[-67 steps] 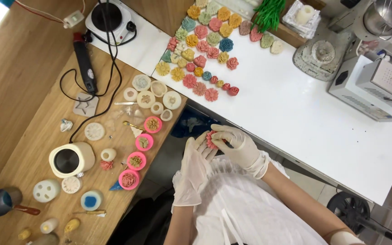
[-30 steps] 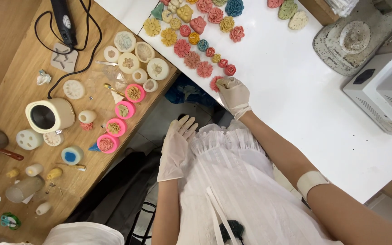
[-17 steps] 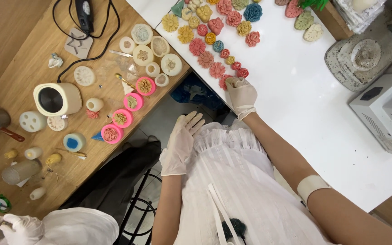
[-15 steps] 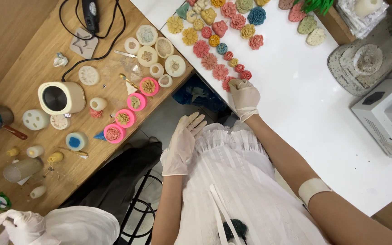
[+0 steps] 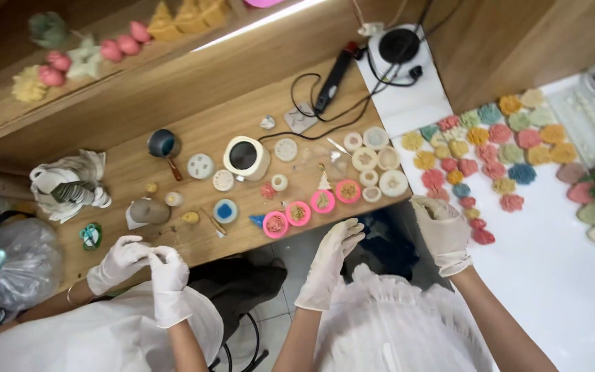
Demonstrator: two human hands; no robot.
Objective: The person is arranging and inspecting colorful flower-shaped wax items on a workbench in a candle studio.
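Right hand (image 5: 443, 233): gloved, loosely curled, empty, resting at white table (image 5: 552, 275) edge beside small red flower pieces (image 5: 480, 231). Left hand (image 5: 330, 260): gloved, open, empty, near pink moulds (image 5: 299, 213). Flower pieces: probably light, brittle; pinch gently by the sides.

A craft workshop, clearly: the long wooden desk (image 5: 173, 148) is strewn with round pink and white moulds (image 5: 325, 200), a small white melting pot (image 5: 246, 157) sits plugged in, and rows of colourful flower-shaped castings (image 5: 490, 151) cover the white desk (image 5: 552, 275).
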